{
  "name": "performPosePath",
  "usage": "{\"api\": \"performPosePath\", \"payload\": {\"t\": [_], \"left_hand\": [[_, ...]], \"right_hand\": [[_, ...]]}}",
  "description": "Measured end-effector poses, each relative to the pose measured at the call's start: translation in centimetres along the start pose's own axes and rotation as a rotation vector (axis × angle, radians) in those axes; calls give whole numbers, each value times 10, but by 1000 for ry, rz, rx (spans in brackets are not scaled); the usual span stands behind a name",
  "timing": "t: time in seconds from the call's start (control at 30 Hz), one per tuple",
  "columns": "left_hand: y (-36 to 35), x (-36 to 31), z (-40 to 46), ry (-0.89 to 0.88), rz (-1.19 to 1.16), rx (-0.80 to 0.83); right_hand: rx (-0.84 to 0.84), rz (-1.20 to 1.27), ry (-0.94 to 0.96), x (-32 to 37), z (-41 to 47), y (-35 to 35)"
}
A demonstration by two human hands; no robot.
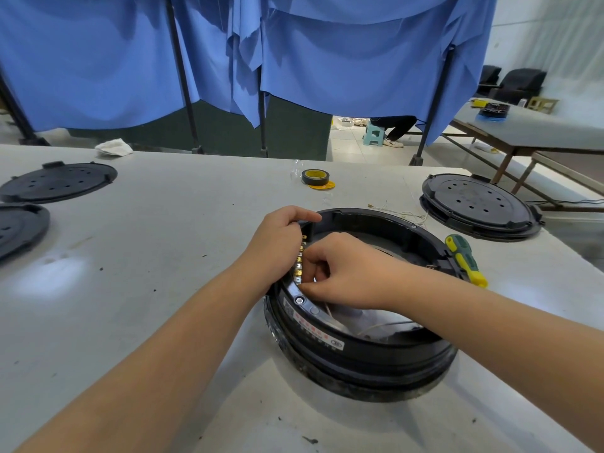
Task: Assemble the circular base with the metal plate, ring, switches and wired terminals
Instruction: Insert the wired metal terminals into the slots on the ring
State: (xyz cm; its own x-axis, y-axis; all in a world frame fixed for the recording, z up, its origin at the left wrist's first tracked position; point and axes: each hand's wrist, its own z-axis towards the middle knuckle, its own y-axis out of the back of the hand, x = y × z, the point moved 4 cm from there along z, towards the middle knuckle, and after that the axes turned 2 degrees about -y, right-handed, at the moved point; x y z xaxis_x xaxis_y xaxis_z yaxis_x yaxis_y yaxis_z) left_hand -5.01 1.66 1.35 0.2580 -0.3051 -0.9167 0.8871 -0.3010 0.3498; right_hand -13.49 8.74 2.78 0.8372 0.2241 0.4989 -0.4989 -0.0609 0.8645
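The circular base (359,341) is finished in black, with a white label printed in red characters on its near inner wall. A row of brass-coloured terminals (299,259) is seen at the left inner edge of the base. Thin white wires (376,328) are seen inside the base. A screwdriver (465,258) with a green and yellow handle is laid at the right rim of the base. Beyond the base, a black tape roll (315,176) with a yellow core is placed on a yellow disc. The counter (163,256) is pale grey, marked with dark specks. Black perforated covers (57,181) are set left of the base, and another (477,202) right. Blue cloth (327,53) is hung behind the base.
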Motion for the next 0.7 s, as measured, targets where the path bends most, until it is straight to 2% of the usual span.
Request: {"api": "performPosePath", "payload": {"t": [0.7], "left_hand": [[0,-1,-1,26,-36,-6]], "right_hand": [[10,27,9,-1,1,-1]]}}
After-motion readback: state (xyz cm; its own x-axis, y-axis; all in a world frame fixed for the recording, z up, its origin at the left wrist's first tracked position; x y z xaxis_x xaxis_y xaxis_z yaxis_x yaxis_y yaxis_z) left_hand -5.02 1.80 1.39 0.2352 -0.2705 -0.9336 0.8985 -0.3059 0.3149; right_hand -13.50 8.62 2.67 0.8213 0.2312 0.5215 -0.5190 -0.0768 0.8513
